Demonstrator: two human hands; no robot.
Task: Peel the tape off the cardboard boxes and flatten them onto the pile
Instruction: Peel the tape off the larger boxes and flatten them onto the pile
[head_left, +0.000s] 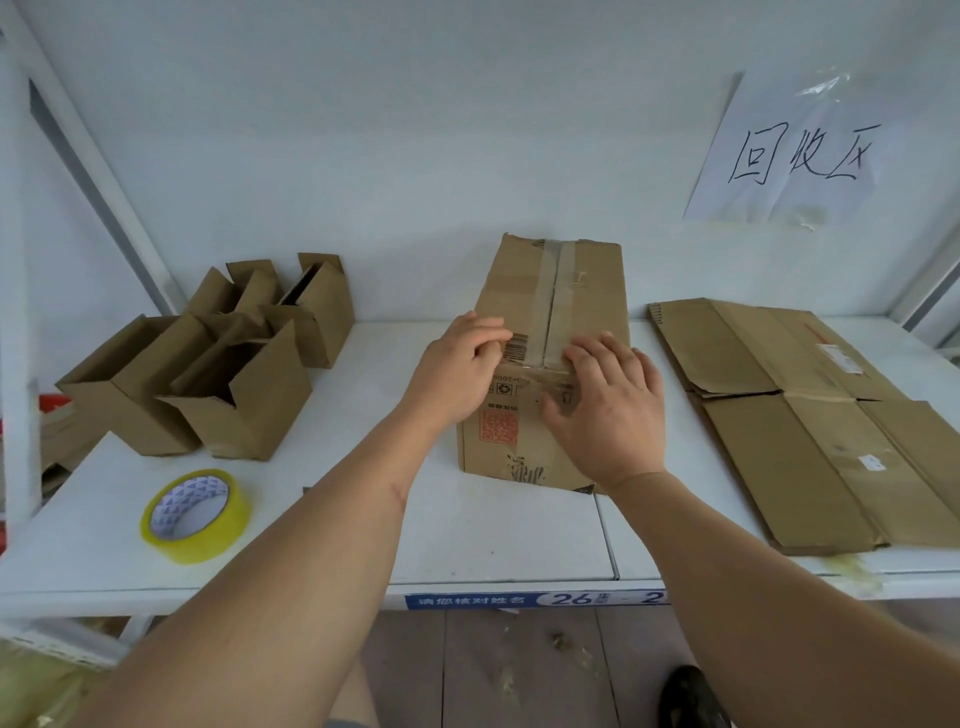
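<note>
Picking at the tape end on the sealed box, left hand fingers curled there, right hand pressing flat; risking tearing the tape short.

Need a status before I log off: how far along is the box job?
Done: flattened cardboard already lies piled at the right. In hand: both hands, left and right, work at the tape strip on the sealed box, tape still on. Left: open small boxes wait at the left, unflattened.
</note>
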